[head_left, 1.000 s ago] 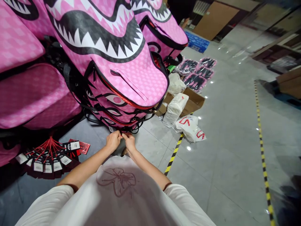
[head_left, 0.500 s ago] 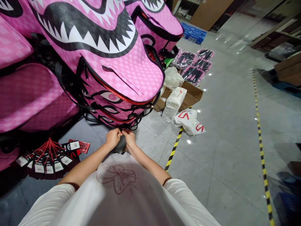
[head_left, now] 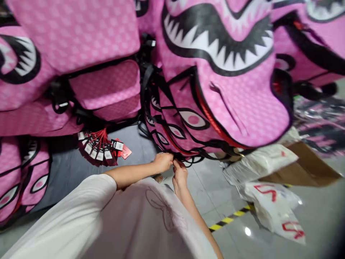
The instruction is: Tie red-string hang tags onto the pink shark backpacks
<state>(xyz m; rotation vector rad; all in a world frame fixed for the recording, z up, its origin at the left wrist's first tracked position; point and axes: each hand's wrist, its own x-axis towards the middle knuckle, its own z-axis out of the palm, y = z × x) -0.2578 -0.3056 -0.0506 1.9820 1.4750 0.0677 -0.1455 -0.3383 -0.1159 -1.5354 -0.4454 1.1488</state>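
A heap of pink backpacks printed with shark mouths and eyes fills the upper view; the nearest backpack point(head_left: 242, 108) hangs over my hands. My left hand point(head_left: 162, 162) and my right hand point(head_left: 180, 173) meet just below its lowest edge, both pinched closed at a thin black cord or strap point(head_left: 188, 160) of the stacked bags. What exactly the fingers grip is too small to make out. My white shirt point(head_left: 129, 219) covers the lower view.
A bundle of hang tags on red strings point(head_left: 101, 149) lies on the grey floor left of my hands. White plastic bags with red marks point(head_left: 272, 201) and a cardboard box point(head_left: 304, 169) lie to the right. A yellow-black floor stripe point(head_left: 229, 219) runs below.
The view has swung left and blurred, so the backpack heap now fills the frame. My hands stay pinched together at the same spot under the bags.
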